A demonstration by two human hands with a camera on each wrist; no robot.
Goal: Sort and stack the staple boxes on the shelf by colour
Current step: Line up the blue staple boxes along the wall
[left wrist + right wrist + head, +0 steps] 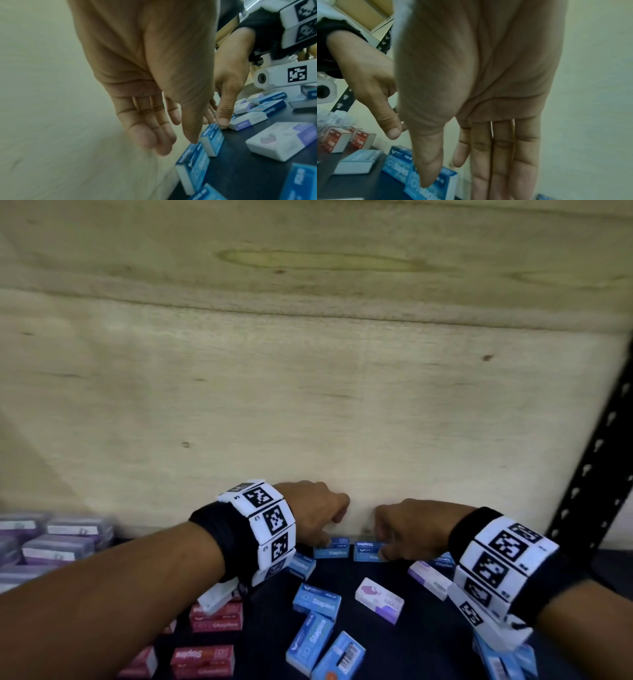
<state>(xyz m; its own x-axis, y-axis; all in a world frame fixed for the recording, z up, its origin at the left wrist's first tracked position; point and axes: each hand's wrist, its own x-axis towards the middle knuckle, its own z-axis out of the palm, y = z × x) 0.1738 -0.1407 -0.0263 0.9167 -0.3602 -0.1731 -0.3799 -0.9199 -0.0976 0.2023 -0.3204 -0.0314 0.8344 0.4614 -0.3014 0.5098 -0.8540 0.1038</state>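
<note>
Two blue staple boxes stand side by side against the plywood back wall, the left box [331, 547] [193, 166] [397, 162] and the right box [368, 550] [212, 139] [444, 181]. My left hand [329, 530] [176, 143] hangs over the left box, fingers straight down along the wall, thumb tip touching the box top. My right hand [383, 542] [462, 185] is over the right box with fingers straight behind it. Its thumb [428, 175] rests on the box's front. Neither hand clasps a box.
Loose blue boxes [317, 601] and white-purple boxes [378, 599] lie on the dark shelf [428, 645] in front of my hands. Red boxes [215, 619] sit at the lower left and purple boxes [58, 546] at the far left. A black slotted upright [596, 460] bounds the right.
</note>
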